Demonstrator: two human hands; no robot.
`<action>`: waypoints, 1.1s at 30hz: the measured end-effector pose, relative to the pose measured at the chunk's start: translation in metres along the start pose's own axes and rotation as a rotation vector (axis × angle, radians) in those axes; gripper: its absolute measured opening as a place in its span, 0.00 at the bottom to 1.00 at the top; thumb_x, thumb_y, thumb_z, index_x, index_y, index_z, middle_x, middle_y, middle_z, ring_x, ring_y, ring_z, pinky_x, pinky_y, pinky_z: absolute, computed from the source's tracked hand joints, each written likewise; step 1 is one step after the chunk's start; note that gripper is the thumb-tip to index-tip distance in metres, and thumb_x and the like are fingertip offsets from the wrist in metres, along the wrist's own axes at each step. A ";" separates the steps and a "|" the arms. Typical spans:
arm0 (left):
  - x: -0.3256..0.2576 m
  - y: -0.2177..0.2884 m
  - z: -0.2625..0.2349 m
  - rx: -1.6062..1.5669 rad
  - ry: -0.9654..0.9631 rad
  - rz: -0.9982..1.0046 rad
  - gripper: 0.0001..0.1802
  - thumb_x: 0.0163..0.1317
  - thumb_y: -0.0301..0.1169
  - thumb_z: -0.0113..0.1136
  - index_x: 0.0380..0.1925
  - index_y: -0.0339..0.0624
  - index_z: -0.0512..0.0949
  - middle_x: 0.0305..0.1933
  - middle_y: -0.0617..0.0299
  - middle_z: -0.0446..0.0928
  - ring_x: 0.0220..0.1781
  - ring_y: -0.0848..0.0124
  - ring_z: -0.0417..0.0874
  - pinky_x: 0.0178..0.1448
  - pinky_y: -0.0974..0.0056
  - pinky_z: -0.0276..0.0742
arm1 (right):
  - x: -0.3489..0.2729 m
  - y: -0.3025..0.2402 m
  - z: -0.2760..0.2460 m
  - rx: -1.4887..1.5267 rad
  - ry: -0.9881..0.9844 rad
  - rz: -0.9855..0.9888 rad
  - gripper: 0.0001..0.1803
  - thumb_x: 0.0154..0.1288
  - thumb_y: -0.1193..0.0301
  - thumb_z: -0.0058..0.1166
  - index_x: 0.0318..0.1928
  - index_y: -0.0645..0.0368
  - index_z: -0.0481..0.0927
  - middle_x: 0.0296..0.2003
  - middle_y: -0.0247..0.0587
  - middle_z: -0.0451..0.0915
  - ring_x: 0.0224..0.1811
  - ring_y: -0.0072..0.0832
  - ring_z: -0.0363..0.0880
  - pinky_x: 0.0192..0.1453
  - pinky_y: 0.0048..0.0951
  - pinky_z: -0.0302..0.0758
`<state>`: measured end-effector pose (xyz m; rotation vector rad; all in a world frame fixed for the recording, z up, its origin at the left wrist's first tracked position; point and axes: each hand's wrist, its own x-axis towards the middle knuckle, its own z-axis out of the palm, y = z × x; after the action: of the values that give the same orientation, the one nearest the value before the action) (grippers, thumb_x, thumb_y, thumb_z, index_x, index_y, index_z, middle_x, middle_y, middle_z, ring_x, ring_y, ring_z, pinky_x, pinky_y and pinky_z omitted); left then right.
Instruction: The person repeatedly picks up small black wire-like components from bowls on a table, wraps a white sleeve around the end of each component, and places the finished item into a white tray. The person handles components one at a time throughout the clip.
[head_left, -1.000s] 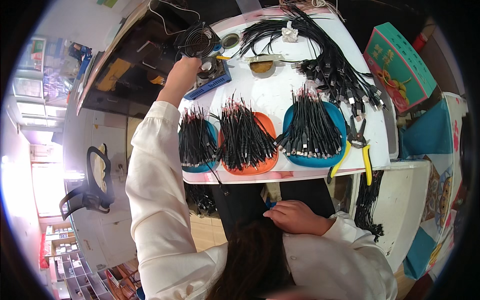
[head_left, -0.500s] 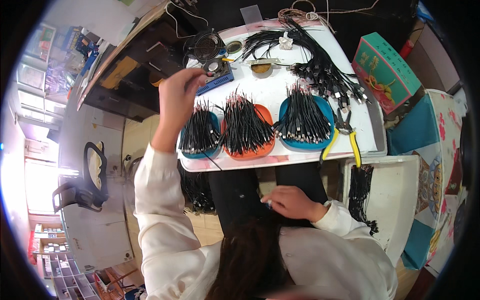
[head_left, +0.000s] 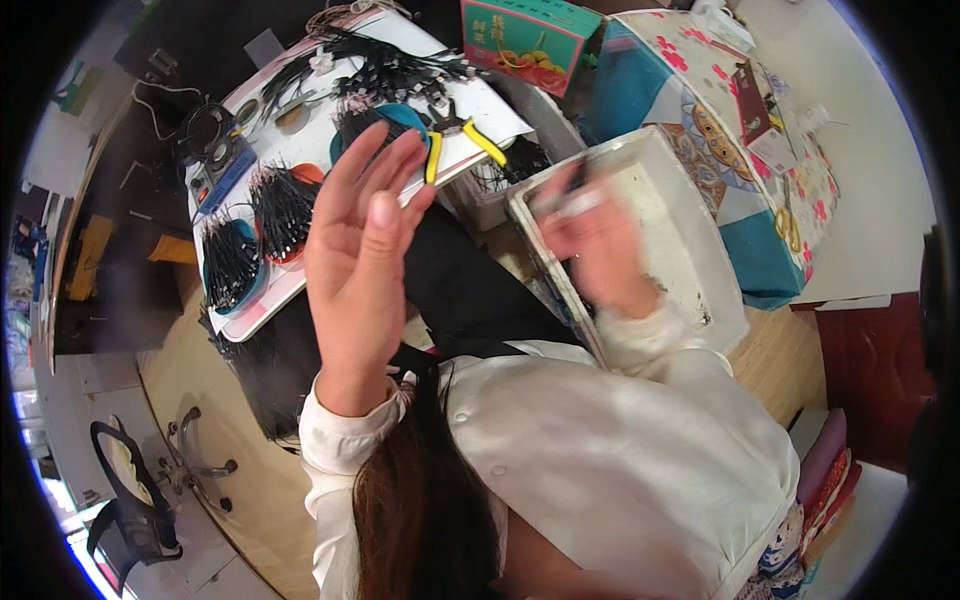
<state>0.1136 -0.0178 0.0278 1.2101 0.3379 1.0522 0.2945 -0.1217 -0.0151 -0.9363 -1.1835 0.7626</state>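
My left hand [head_left: 360, 255] is raised in front of the table's near edge, palm showing, fingers stretched out, with nothing in it. My right hand [head_left: 600, 245] is over the left side of a white plastic box [head_left: 685, 240]. Motion smears its fingers; a dark strip and a pale patch show at them, and I cannot make out what they are. Behind my left fingertips is a blue tray [head_left: 410, 118] of black cables. Beside it, pliers with yellow handles [head_left: 450, 130] lie open at the table edge. Black cables [head_left: 525, 160] show between table and box.
On the white table [head_left: 480, 110] are more cables [head_left: 283, 205] in an orange tray, others [head_left: 230, 262] in a second blue tray, a loose cable heap [head_left: 385, 68] and a blue device [head_left: 225, 175]. A green carton [head_left: 525, 45] stands behind. Scissors [head_left: 788, 225] lie on the patterned cloth [head_left: 690, 95].
The view has swung right toward the white box. My left hand has left the blue device and opened. My right hand has moved from my lap to the box.
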 end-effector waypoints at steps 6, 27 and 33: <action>-0.026 -0.024 -0.065 0.141 0.151 -0.284 0.24 0.68 0.27 0.55 0.63 0.34 0.67 0.57 0.53 0.76 0.54 0.71 0.78 0.52 0.69 0.76 | -0.052 -0.057 -0.132 -0.385 0.259 0.281 0.15 0.79 0.61 0.34 0.46 0.59 0.69 0.22 0.28 0.67 0.23 0.15 0.59 0.28 0.19 0.57; 0.027 0.004 -0.275 1.796 0.545 0.012 0.08 0.58 0.30 0.61 0.32 0.36 0.81 0.32 0.49 0.80 0.36 0.53 0.81 0.41 0.54 0.75 | -0.032 0.165 -0.096 -1.566 -0.567 0.749 0.23 0.66 0.55 0.51 0.27 0.62 0.83 0.28 0.54 0.82 0.33 0.52 0.81 0.37 0.50 0.77; 0.070 -0.026 -0.303 2.036 0.439 -0.197 0.10 0.55 0.32 0.62 0.28 0.35 0.81 0.34 0.46 0.81 0.40 0.46 0.82 0.46 0.50 0.78 | 0.038 0.084 0.011 -0.954 -0.780 0.403 0.19 0.68 0.60 0.52 0.26 0.63 0.78 0.23 0.55 0.77 0.27 0.53 0.78 0.32 0.50 0.72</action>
<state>-0.0539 0.2195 -0.0873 2.5143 2.1472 0.5055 0.2911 -0.0499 -0.0736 -1.7850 -2.1717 0.9251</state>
